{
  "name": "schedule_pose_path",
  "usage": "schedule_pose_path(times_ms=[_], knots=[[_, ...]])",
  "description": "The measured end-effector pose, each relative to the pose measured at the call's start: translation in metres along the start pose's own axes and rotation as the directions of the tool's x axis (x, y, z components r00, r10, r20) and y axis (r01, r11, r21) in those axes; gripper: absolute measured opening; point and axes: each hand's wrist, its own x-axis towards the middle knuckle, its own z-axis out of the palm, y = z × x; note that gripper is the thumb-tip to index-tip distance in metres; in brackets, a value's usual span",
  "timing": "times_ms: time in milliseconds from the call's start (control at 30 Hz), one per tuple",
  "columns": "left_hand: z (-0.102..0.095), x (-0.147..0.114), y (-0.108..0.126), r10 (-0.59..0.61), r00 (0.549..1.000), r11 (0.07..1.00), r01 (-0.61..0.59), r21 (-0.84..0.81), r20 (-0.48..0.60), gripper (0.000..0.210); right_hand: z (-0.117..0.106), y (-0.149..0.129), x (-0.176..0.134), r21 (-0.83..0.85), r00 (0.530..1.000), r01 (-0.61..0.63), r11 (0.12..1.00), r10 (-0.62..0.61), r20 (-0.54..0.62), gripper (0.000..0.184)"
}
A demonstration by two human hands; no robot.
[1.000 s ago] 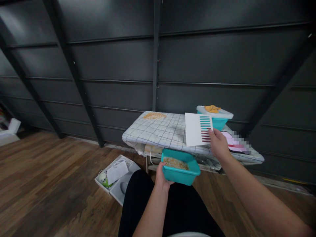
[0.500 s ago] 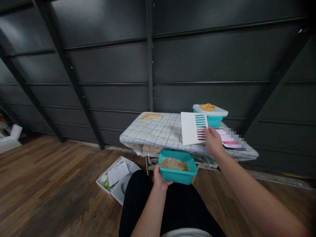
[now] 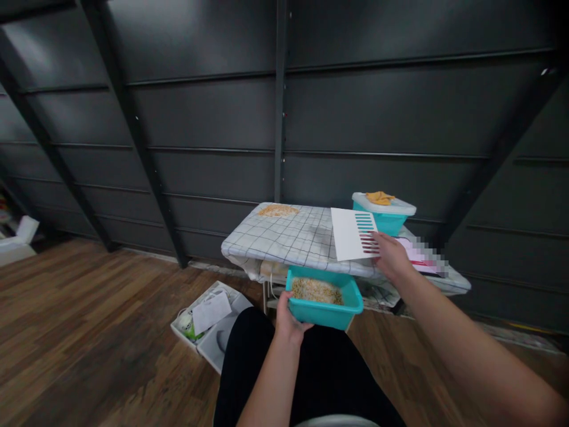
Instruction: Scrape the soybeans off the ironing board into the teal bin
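My left hand (image 3: 290,320) grips the left end of a teal plastic bin (image 3: 320,313), held above my lap at the table's front edge. Inside the bin lies a layer of mixed grains (image 3: 317,291), pale and golden. My right hand (image 3: 390,256) is closed on the slotted right side of a thin white card (image 3: 348,235). Several parallel slots run down that side, and teal shows through the upper ones. The card is tilted up over the table, behind the bin and apart from it. My right fingers are partly hidden behind the card.
A checked cloth covers the table (image 3: 284,237). Golden grains (image 3: 278,210) lie spread at its back left. A lidded teal box (image 3: 386,220) with an orange cloth (image 3: 380,198) stands back right, near a pink-screened device (image 3: 418,255). An open white box (image 3: 213,320) sits on the floor.
My view has shifted slightly, so the scene sits a little further right. The card has tipped a bit and my right hand has turned with it. Both hands keep their holds.
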Motion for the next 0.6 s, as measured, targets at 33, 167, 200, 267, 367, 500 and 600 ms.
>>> schedule_pose_path(times_ms=[33,167,200,267,367,500,600], knots=[[0.001,-0.003,0.001,-0.006,1.000,1.000,0.006,0.006,-0.010,0.036,0.002,-0.008,0.003,-0.026,1.000,-0.016,1.000,0.016,0.012,0.033],[0.004,-0.013,0.005,-0.027,1.000,1.000,0.027,0.009,-0.006,0.036,0.016,-0.051,0.016,-0.221,0.985,0.165,0.961,-0.148,0.095,0.036],[0.004,-0.015,0.006,-0.025,1.000,1.000,0.025,0.009,-0.006,0.036,0.021,-0.061,0.018,-0.311,0.960,0.264,0.913,-0.218,0.173,0.036],[0.006,-0.019,0.007,-0.030,1.000,1.000,0.030,0.009,0.003,0.036,0.031,-0.079,0.021,-0.502,0.882,0.455,0.735,-0.293,0.370,0.035],[0.008,-0.024,0.010,-0.044,0.999,0.999,0.044,0.014,0.021,0.037,0.045,-0.095,0.019,-0.610,0.754,0.632,0.477,-0.198,0.627,0.037],[0.009,-0.030,0.013,-0.032,0.999,0.999,0.031,0.022,0.036,0.038,0.053,-0.100,0.010,-0.589,0.639,0.720,0.367,-0.020,0.769,0.038],[0.009,-0.032,0.013,-0.015,0.999,1.000,0.014,0.024,0.047,0.038,0.051,-0.100,0.002,-0.583,0.619,0.731,0.354,0.016,0.785,0.038]])
